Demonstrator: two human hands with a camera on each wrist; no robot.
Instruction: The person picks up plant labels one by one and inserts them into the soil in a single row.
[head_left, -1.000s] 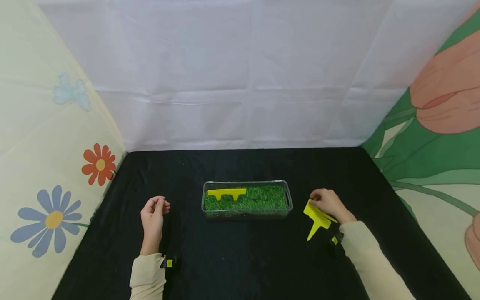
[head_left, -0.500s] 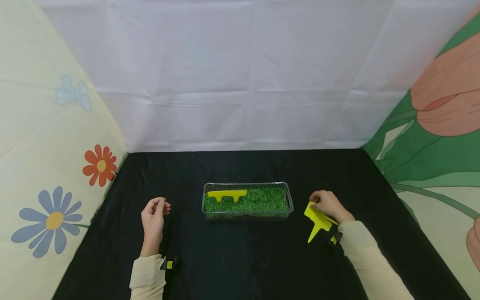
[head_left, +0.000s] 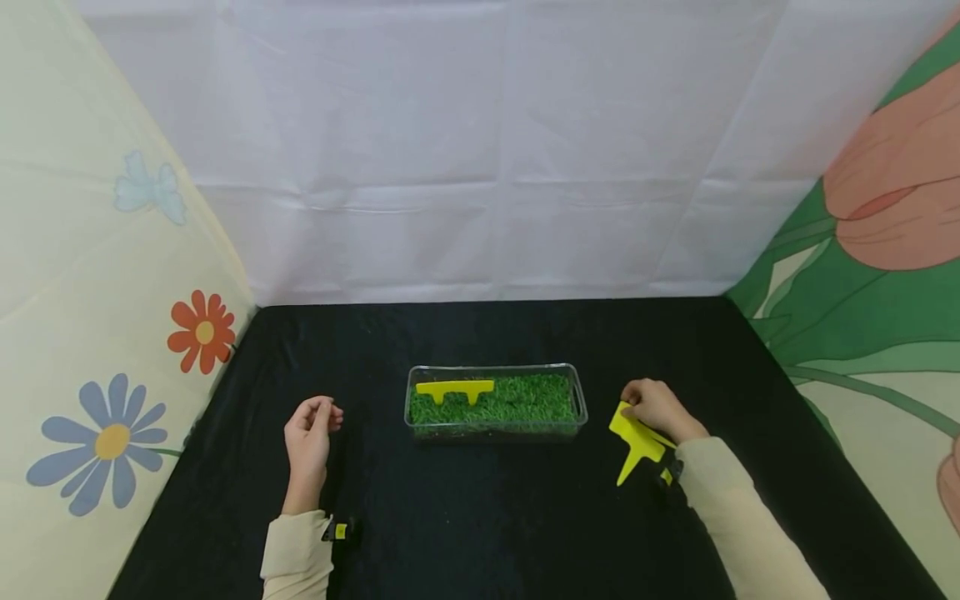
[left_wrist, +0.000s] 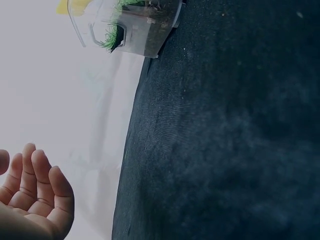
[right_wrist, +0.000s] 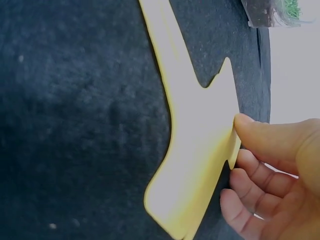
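In the head view, my right hand pinches a yellow T-shaped plant label at its edge, to the right of the planter. Its pointed stem slants down toward the table. The right wrist view has the thumb against the label, the other fingers curled behind it; a second yellow edge shows there, perhaps another label. A clear plastic planter with green grass stands mid-table. Two yellow labels stand side by side in its left half. Left of the planter, my left hand holds nothing, fingers loosely curled.
A black cloth covers the table. Behind it hangs a white sheet. Flower-printed cloths hang on the left and on the right. Each wrist bears a small dark camera.
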